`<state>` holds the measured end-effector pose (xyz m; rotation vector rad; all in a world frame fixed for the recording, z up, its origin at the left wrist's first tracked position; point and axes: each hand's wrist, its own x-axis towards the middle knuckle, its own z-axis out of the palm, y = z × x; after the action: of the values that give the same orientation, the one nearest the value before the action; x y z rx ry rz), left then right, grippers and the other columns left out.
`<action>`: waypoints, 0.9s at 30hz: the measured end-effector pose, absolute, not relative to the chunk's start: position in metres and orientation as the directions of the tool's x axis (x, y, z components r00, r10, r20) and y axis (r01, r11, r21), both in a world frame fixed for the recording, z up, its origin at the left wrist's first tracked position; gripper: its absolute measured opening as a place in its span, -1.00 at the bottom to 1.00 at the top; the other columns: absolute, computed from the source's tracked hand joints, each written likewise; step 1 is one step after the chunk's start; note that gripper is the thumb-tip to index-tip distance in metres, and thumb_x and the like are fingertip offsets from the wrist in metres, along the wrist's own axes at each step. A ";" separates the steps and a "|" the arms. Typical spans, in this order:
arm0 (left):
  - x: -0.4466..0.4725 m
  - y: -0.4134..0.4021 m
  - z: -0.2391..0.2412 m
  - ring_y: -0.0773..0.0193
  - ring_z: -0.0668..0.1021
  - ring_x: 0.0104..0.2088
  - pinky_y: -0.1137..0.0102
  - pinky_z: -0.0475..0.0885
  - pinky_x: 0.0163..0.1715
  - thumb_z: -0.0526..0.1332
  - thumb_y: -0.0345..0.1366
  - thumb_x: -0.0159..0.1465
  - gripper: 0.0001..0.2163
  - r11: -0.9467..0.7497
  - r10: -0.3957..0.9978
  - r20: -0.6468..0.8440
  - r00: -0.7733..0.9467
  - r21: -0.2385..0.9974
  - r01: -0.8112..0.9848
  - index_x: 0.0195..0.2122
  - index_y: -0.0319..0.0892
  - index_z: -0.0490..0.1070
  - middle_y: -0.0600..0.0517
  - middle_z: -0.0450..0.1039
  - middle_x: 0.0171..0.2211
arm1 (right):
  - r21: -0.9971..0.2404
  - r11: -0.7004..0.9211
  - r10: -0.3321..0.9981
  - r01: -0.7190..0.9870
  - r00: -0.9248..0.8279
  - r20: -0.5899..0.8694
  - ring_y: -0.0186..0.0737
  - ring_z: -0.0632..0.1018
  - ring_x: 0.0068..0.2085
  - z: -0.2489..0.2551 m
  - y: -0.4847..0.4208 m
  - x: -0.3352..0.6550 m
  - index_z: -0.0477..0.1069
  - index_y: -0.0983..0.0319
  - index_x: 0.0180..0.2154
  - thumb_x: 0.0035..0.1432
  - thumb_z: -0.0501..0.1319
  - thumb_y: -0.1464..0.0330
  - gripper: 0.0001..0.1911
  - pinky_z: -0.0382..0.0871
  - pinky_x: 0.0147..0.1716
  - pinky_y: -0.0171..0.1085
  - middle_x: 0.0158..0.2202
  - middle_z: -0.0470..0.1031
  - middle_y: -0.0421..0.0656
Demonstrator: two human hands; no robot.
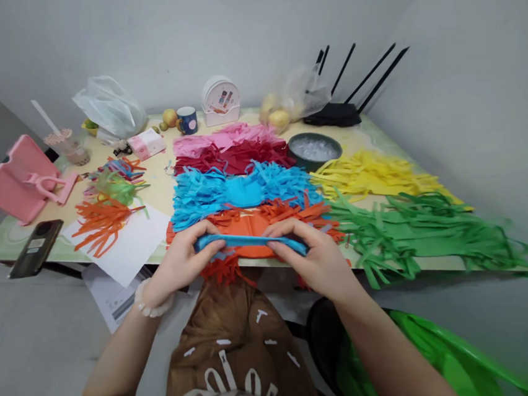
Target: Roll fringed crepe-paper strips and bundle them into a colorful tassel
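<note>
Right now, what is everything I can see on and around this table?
blue paper strip: one, blue, held between both hands at the near table edge
fringed paper piles: pink, dark red, blue, orange, yellow, green, across the table
loose strips: a heap, orange, green and mixed, left on white paper
bowl: one, dark, behind the yellow pile
mug: one, blue, at the back
pink stand: one, far left
phone: one, black, left edge
router: one, black, back right
plastic bag: one, clear, back left
left hand: grips the strip's left end
right hand: grips its right end
</note>
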<state>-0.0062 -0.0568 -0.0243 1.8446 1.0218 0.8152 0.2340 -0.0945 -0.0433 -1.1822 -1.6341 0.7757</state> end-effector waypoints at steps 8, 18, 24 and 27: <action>-0.005 -0.061 -0.033 0.30 0.59 -0.47 0.46 0.48 -0.44 0.33 -0.23 0.22 -0.81 0.117 0.891 -0.041 0.452 0.983 -0.142 -0.24 -0.24 0.59 -0.01 0.57 -0.46 | -0.974 0.218 0.974 -0.061 -0.044 0.221 -0.34 0.59 -0.44 -0.056 -0.093 0.231 0.62 0.16 -0.29 0.17 0.28 0.43 -0.87 0.48 -0.43 -0.46 -0.46 0.59 -0.22; -0.004 -0.066 -0.031 0.30 0.59 -0.37 0.46 0.46 -0.32 0.30 -0.27 0.26 -0.86 -0.311 0.913 0.209 0.351 0.913 0.265 -0.22 -0.22 0.53 0.01 0.60 -0.35 | -0.899 0.318 0.943 0.301 -0.008 0.331 -0.25 0.59 -0.32 -0.052 -0.097 0.229 0.58 0.17 -0.15 0.21 0.29 0.35 -0.83 0.45 -0.34 -0.36 -0.24 0.61 -0.17; -0.005 -0.068 -0.031 0.31 0.59 -0.35 0.47 0.43 -0.30 0.23 -0.33 0.30 -0.92 -0.415 0.890 0.253 0.379 0.793 0.447 -0.28 -0.20 0.50 0.03 0.59 -0.35 | -0.842 0.317 0.939 0.436 -0.023 0.342 -0.19 0.60 -0.25 -0.049 -0.100 0.226 0.52 0.19 -0.29 0.21 0.25 0.37 -0.93 0.46 -0.23 -0.30 -0.29 0.60 -0.17; -0.006 -0.068 -0.028 0.30 0.60 -0.40 0.46 0.47 -0.36 0.24 -0.28 0.29 -0.89 -0.324 0.898 0.185 0.399 0.892 0.314 -0.33 -0.21 0.43 0.03 0.58 -0.41 | -0.953 0.208 0.978 0.219 -0.039 0.204 -0.20 0.62 -0.33 -0.050 -0.099 0.226 0.50 0.21 -0.28 0.20 0.29 0.32 -0.91 0.52 -0.30 -0.31 -0.34 0.61 -0.15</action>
<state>-0.0057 -0.0676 -0.0281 1.8414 1.0466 0.9035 0.2258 -0.0994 -0.0504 -1.2009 -1.4741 0.9492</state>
